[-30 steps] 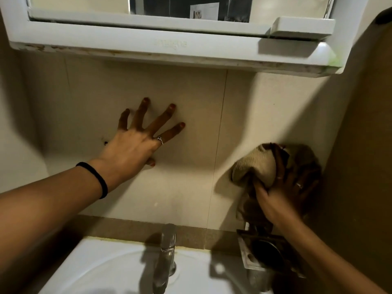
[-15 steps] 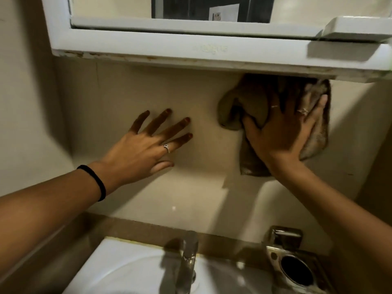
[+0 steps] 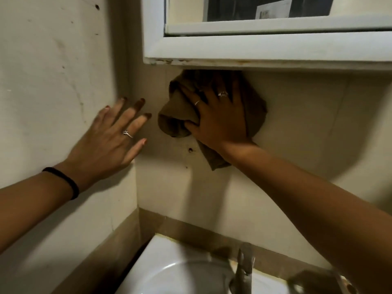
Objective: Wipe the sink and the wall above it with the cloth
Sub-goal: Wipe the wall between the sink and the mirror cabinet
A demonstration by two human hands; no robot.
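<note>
A crumpled brown cloth (image 3: pixel 176 122) is pressed flat against the beige tiled wall (image 3: pixel 297 124) just under the white mirror cabinet. My right hand (image 3: pixel 216 117) lies spread on top of it, palm to the wall, holding it there. Beside the cloth, my left hand (image 3: pixel 114 136) rests on the wall near the inner corner, fingers apart and holding nothing. The white sink (image 3: pixel 169 272) shows at the bottom of the view, below both arms.
The white mirror cabinet (image 3: pixel 265 49) overhangs the wiped area closely. A metal tap (image 3: pixel 244 266) rises from the sink's back edge. A metal holder (image 3: pixel 318 281) sits at the bottom right. A side wall (image 3: pixel 53 81) closes the left. A small hole (image 3: pixel 190 150) marks the tile.
My right hand has carried the cloth from low right by the holder up under the cabinet, then leftwards toward the corner. My left hand has stayed on the wall, now near the corner.
</note>
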